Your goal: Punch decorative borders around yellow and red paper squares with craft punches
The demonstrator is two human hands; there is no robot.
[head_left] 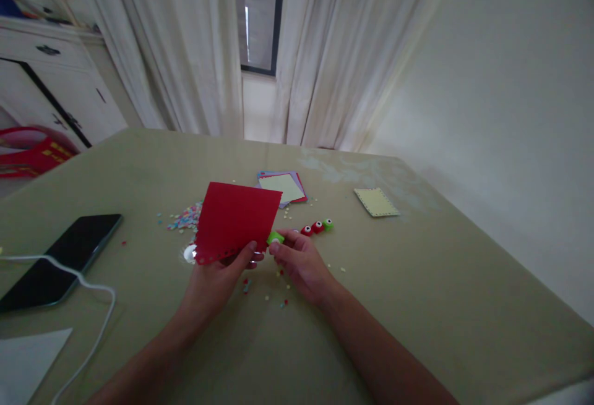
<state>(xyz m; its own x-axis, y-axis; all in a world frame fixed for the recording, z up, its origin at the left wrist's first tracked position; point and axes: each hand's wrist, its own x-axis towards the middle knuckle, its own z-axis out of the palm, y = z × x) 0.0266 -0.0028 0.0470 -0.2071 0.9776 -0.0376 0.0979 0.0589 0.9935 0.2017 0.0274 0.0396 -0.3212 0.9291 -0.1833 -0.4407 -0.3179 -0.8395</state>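
the left hand point(216, 278) holds the red card point(236, 216) by its near edge, thumb on top and the other fingers partly hidden beneath, closed on it. the card is raised over the middle of the table point(394, 306), small notches or holes showing along its near edge. the right hand point(304, 263) has its thumb and fingers narrow, pinching a green punch point(275, 238) at the card's right edge, close to the left fingertips. just beyond the right hand, two red punches point(312, 229) and a lime punch point(328, 224) stand in a row. a heap of confetti point(186, 217) lies left of the card, partly covered by it, with a round white thing point(190, 253) nearer; loose bits point(246, 284) are scattered below the hands. towards the table's far edge is a stack of cards point(284, 187), a pale one on top; a yellow card point(377, 202) lies apart from it, towards the far right corner. along the left edge lies a black phone point(65, 263), a white cable point(110, 306) crossing it, and nearer is a white sheet point(28, 358). curtains point(185, 46) hang beyond the far edge.
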